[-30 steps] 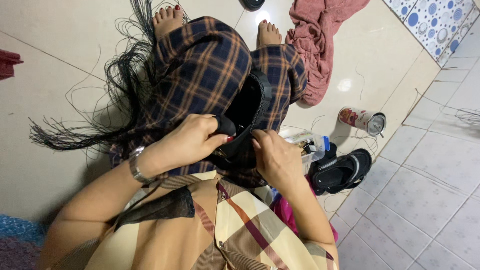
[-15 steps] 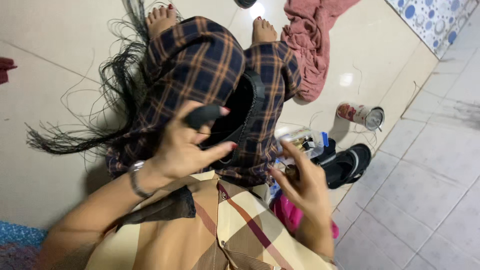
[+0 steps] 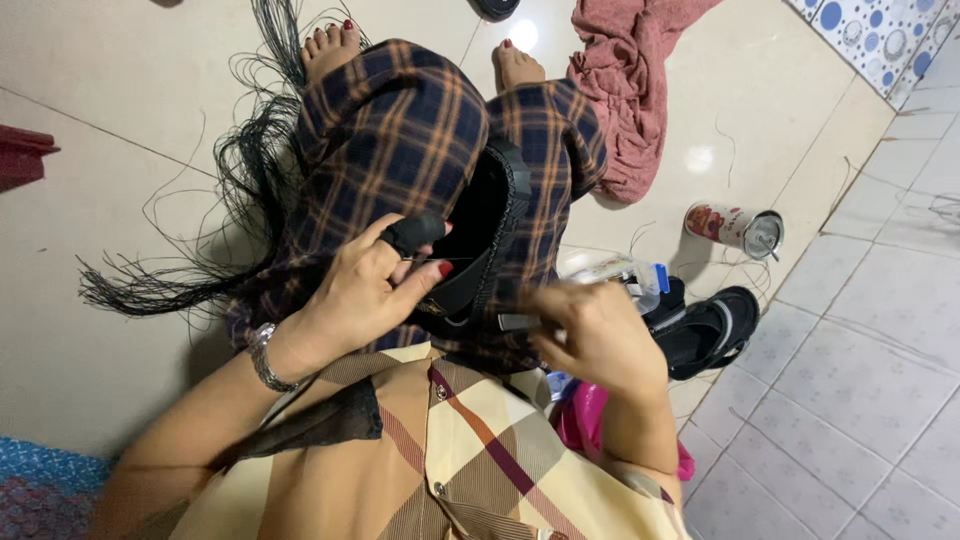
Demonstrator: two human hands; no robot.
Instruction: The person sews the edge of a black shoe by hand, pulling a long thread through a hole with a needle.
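A black shoe with a stitched rim lies in my lap between my knees in dark plaid trousers. My left hand, with a black guard on the forefinger and a metal bracelet at the wrist, rests against the shoe's left side and pinches a thin thread that runs toward the shoe. My right hand is just right of the shoe, closed on a small grey metal tool. A bundle of long black threads hangs over my left knee onto the floor.
A pink cloth lies on the tiles ahead, with a drink can on its side to the right. A black sandal, a clear plastic bottle and a pink bag sit by my right hip. A blue mat is at lower left.
My right hand left the shoe, swung out to the right, and now holds the grey tool near the shoe's edge. My left hand lifted off the shoe and pinches the thread.
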